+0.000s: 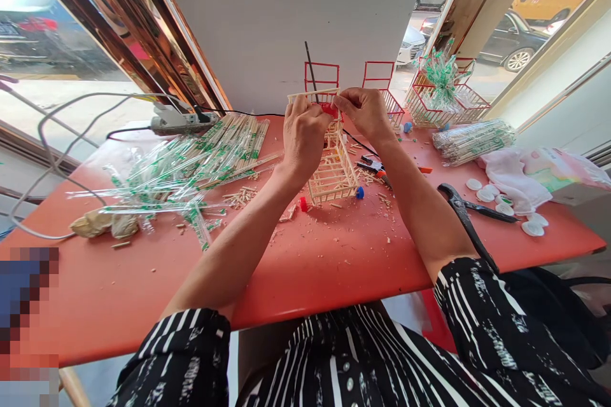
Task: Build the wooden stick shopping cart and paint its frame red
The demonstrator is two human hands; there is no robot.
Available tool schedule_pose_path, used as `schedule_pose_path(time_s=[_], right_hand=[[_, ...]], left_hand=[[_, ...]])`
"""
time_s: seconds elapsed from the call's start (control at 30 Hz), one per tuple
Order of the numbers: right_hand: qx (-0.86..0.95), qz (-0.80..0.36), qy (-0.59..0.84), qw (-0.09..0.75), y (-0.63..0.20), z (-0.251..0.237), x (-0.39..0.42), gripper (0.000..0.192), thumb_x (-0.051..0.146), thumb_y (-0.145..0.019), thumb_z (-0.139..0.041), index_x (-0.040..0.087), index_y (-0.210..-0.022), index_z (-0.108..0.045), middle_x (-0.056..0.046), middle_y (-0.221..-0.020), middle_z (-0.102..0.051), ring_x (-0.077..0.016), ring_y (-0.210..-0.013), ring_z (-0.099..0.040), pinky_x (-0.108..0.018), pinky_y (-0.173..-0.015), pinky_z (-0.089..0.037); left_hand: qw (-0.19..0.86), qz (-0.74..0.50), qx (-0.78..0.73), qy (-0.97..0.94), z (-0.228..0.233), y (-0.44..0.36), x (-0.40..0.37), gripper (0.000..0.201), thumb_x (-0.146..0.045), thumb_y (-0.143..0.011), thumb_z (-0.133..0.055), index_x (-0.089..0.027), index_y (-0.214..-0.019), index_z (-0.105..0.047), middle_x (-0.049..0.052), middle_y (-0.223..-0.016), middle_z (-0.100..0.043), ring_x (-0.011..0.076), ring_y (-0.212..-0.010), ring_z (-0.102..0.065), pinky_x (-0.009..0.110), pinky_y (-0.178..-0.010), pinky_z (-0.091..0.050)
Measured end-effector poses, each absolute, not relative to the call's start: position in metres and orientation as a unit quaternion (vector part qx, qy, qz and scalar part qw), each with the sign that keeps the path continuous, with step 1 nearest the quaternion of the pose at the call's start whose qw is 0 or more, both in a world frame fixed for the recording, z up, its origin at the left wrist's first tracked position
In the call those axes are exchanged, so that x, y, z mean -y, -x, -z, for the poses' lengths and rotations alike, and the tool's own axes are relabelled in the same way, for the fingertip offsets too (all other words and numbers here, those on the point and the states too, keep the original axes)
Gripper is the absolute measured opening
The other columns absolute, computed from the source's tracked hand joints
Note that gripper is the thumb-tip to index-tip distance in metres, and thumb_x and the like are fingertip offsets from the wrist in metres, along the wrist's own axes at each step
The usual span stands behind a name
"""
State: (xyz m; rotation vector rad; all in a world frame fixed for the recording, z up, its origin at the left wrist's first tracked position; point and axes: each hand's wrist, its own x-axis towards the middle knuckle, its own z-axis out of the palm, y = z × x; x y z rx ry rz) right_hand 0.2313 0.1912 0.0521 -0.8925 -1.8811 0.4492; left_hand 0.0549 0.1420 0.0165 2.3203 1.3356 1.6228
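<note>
Red table (334, 254): two hands, left (303, 133) and right (365, 111), fingers pinched on one stick cage (334, 168) (two bottle-cap wheels).

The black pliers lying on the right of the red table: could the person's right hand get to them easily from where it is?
Probably yes: the pliers lie uncovered beside the right forearm, but the right hand is busy on the wooden cart.

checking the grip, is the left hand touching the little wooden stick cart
Touching: the head view shows the left hand wrapped over the top of the wooden stick cart.
</note>
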Motion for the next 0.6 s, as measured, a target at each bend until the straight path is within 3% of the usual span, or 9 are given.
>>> schedule_pose_path(time_s=[0.17, 0.6], right_hand=[[0.773, -0.181, 0.371, 0.483, -0.2316, -0.0491, -0.1935, 0.037, 0.044, -0.105, -0.072, 0.017, -0.079, -0.073, 0.003, -0.069, -0.052, -0.0110, -0.066, -0.042, -0.031, -0.066, -0.035], [0.763, -0.185, 0.405, 0.468, -0.2300, -0.0508, -0.1877, 0.045, 0.058, -0.104, -0.069, 0.020, -0.080, -0.073, 0.001, -0.070, -0.054, -0.0132, -0.069, -0.047, -0.031, -0.067, -0.039]], left_hand=[[-0.007, -0.499, -0.437, -0.749, -0.0204, -0.0557, -0.1369, 0.020, -0.026, -0.107, -0.061, -0.030, -0.101, -0.080, 0.009, -0.086, -0.071, 0.0331, -0.120, -0.062, 0.054, -0.113, -0.051], [0.050, -0.537, -0.415, -0.732, -0.0188, -0.0567, -0.1397, 0.025, -0.045, -0.108, -0.060, -0.028, -0.109, -0.078, 0.011, -0.094, -0.073, 0.0366, -0.130, -0.061, 0.057, -0.120, -0.047]])
